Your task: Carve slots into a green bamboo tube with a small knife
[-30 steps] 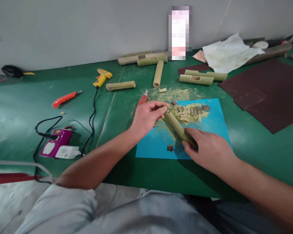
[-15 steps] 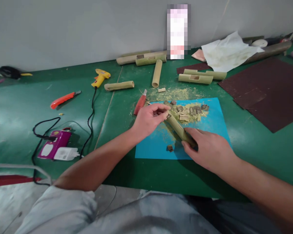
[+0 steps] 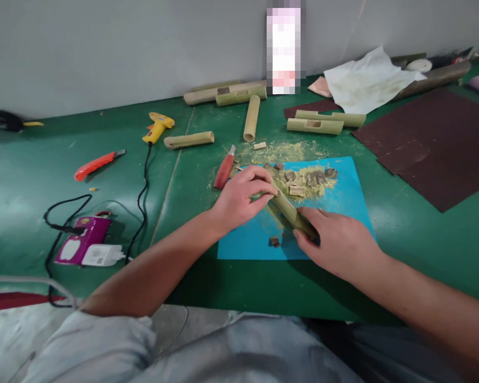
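A pale green bamboo tube (image 3: pixel 289 209) slants above the blue sheet (image 3: pixel 243 246), its far end up and to the left. My right hand (image 3: pixel 339 242) is wrapped round its near end. At the far end my left hand (image 3: pixel 245 194) is closed, thumb and fingertips pinched on the tube's end; whether a small piece is also between them I cannot tell. Beneath and beyond lie bamboo shavings (image 3: pixel 309 187) with several small dark pieces. One folded dark scrap (image 3: pixel 274 242) sits apart on the sheet. A red-handled knife (image 3: pixel 224 169) lies just beyond my left hand.
Several cut bamboo tubes (image 3: pixel 315 126) lie toward the wall. At left are a yellow glue gun (image 3: pixel 158 126), an orange utility knife (image 3: pixel 98 165) and a purple power strip (image 3: pixel 83 239) with cords. Dark brown sheets (image 3: pixel 435 154) and crumpled white paper (image 3: pixel 373 80) lie at right.
My left fingertips have shifted slightly down along the tube's far end. My right hand keeps its grip. The whole view has moved a little, with objects appearing farther left.
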The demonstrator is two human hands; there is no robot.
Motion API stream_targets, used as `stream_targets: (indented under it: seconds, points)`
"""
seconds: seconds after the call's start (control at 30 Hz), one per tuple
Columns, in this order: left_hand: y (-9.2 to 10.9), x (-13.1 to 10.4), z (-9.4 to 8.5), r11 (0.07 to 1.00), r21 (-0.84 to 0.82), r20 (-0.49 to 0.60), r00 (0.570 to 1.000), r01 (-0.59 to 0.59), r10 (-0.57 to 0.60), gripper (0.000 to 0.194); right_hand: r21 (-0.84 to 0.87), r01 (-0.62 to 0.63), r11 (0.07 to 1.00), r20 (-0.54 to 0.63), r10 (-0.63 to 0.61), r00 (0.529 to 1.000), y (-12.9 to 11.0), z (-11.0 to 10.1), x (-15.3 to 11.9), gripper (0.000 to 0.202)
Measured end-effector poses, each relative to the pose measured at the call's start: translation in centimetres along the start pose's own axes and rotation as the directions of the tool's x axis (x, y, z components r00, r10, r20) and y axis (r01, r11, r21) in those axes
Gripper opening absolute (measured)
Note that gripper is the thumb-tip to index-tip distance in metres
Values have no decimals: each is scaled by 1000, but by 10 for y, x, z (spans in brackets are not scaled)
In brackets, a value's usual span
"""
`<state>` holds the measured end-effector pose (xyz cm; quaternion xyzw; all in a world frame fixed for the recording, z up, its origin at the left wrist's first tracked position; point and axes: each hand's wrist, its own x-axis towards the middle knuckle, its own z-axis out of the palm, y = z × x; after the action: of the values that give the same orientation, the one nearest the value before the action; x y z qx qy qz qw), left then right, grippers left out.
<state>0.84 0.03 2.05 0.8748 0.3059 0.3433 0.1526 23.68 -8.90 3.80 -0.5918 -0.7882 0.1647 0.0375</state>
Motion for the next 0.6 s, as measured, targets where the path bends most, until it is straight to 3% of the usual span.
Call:
stream_targets:
  seconds: [0.2,0.4,0.6]
  points:
    - [-7,-2,2,984,103,36,989,-145,142,11,10,6,1000,-7,-6,1000,1,2,-1,24]
    - [-4,0,-1,975,102,62,980,-195,189,16,7,0,1000,9,0,1000,0,2,0,24]
    - [-5,0,1,955,216,115,976,-204,182,26,17,-2,1000,16,1,1000,0,2,1,26]
